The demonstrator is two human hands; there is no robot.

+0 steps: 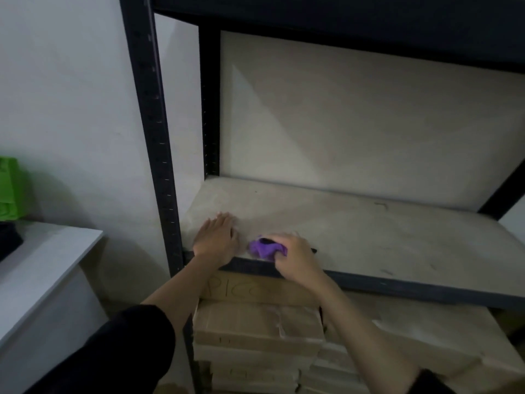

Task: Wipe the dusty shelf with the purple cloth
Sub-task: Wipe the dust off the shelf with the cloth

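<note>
The shelf (369, 240) is a pale board in a dark metal frame (153, 123), and its surface shows a grey film and a few dark marks.

Left grip (216, 240): spread, fingers straight and lying flat on the board near its front left corner, with the wrist over the front rail.

Right grip (295, 257): fingers curled round the cloth (264, 248), with the back of the hand facing up.

The cloth is purple and bunched. It sits on the board at the front edge, just beside the left grip and to its right. A small dark patch shows at the top of the bunch; what it is cannot be told.

Both forearms reach in from below, and each has a dark sleeve.

Stacked cardboard boxes (255, 322) stand under the shelf; the top one bears handwritten letters.

A white bench (42, 265) stands left of the frame against the wall (71, 95). A green object (8, 189) sits at the far left edge above it.
</note>
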